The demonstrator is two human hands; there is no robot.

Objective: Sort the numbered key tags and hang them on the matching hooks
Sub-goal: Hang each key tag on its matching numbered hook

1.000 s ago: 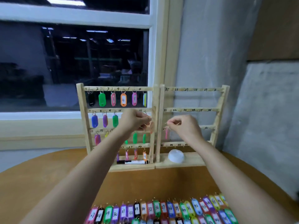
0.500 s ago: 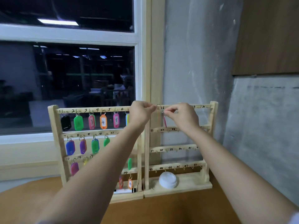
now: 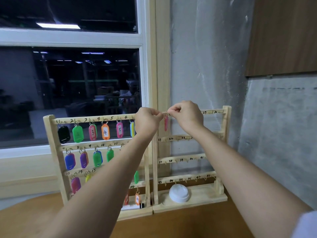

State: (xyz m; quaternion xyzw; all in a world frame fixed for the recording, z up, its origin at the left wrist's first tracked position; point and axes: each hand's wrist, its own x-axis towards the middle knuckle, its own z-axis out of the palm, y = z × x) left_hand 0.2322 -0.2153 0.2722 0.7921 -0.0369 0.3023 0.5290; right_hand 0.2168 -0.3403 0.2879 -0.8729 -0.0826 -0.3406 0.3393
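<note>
Two wooden hook racks stand side by side against the wall. The left rack [image 3: 51, 134] carries several coloured numbered tags; the right rack [image 3: 226, 127] has bare hooks numbered from 29 to 48. A pink key tag [image 3: 165, 123] hangs edge-on at the left end of the right rack's top rail. My left hand [image 3: 148, 121] and my right hand [image 3: 186, 115] both pinch its metal ring [image 3: 165, 113] at the rail. The hook itself is hidden by my fingers.
A white round lid [image 3: 179, 193] lies on the right rack's base. A marker [image 3: 133, 206] lies on the left rack's base. The racks stand on a brown table [image 3: 171, 224] below a dark window [image 3: 68, 83] and a concrete wall.
Both hands rose with the pink tag from the rack's third rail to its top rail. The view tilted up, so the row of loose tags on the table dropped out of sight.
</note>
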